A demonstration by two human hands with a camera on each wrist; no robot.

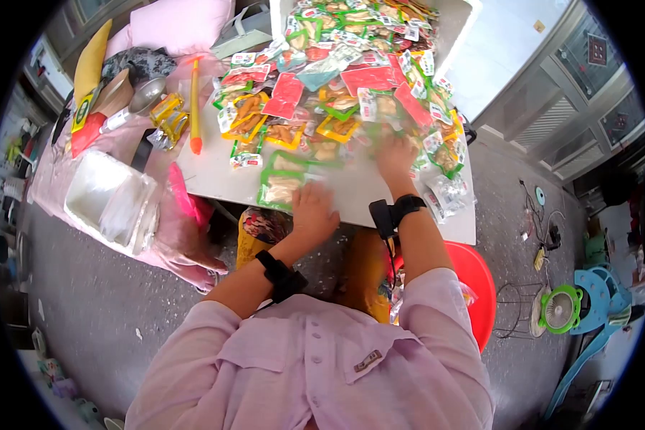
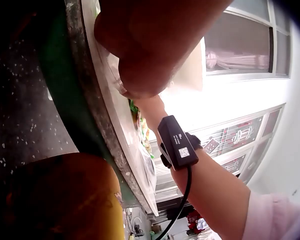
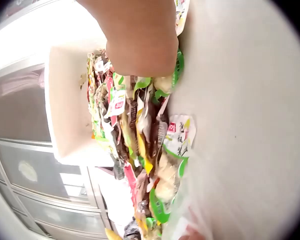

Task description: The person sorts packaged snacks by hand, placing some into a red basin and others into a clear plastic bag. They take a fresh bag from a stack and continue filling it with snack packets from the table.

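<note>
The clearest writing was in the right wrist view: a white label (image 3: 179,136) on a green-edged packet, with a red logo above black Chinese characters, too soft to read with confidence. Other red logos dotted the packets (image 1: 245,115) heaped across the table (image 1: 351,188) and into the white box (image 1: 460,32) at its far side, but their lettering was too small to make out. In the left wrist view, the black device (image 2: 177,145) strapped to the right wrist carried a square code and tiny white print.

The left hand (image 1: 315,213) lay palm down at the table's near edge, its forearm angled in from below, fingertips beside the lower right corner of a green-edged pouch (image 1: 281,188) — whether they pinched it could not be told. The right hand (image 1: 396,159) reached farther forward, its forearm slanting up and inward, the back of the hand uppermost over the right part of the heap. It was blurred and its fingers were hidden, so its grip could not be told either. A clear plastic bundle (image 1: 448,195) lay on the table to its right, near the corner.
</note>
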